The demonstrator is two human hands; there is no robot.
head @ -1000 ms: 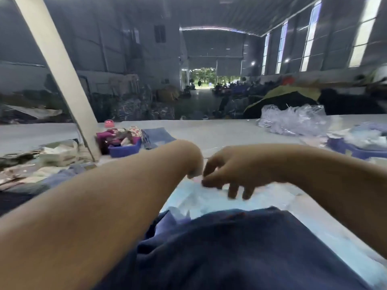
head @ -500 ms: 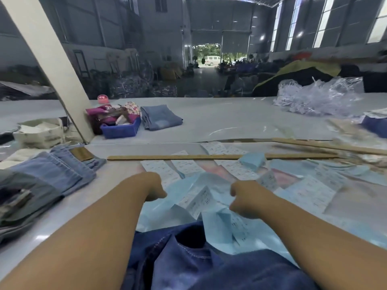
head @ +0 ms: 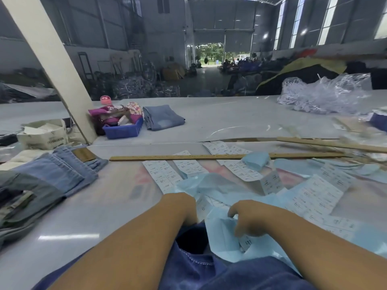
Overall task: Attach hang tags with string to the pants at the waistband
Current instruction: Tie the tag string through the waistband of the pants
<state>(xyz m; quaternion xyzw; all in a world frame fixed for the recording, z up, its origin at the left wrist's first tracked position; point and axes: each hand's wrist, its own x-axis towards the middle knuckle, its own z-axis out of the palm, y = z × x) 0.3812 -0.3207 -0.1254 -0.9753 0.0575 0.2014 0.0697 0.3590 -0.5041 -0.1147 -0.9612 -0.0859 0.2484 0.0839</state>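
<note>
Two hands work close together at the near edge of the surface [head: 100, 216], over dark blue pants [head: 209, 273]. The right hand [head: 251, 218] has its fingers curled down into a crumpled sheet of pale blue paper [head: 222, 233], and its grip seems to pinch a small printed tag [head: 246, 242] at the fingertips, though blur keeps me from being sure. The left hand [head: 182, 208] lies knuckles up just beside the pants' dark opening; its fingers are hidden, so I cannot tell whether its grip is spread or closed.

Beyond the pants, printed label sheets [head: 163, 174] lie scattered among more blue paper, and beyond those a long wooden ruler [head: 188, 157] runs across. Left of the ruler sits a stack of lighter folded jeans [head: 62, 172]; farther back are a blue bin [head: 123, 129] and one more folded pair [head: 163, 118].

By my judgement the tag is light and thin and will bend or slip easily, so a fingertip pinch at its edge suits it. The denim is soft, heavy and floppy; the stitched waistband is the firm place to hold it.

Compared with half a second ago, both hands have drawn back toward the pants, the right has sunk deeper into the blue paper, and the view has tipped slightly downward.
</note>
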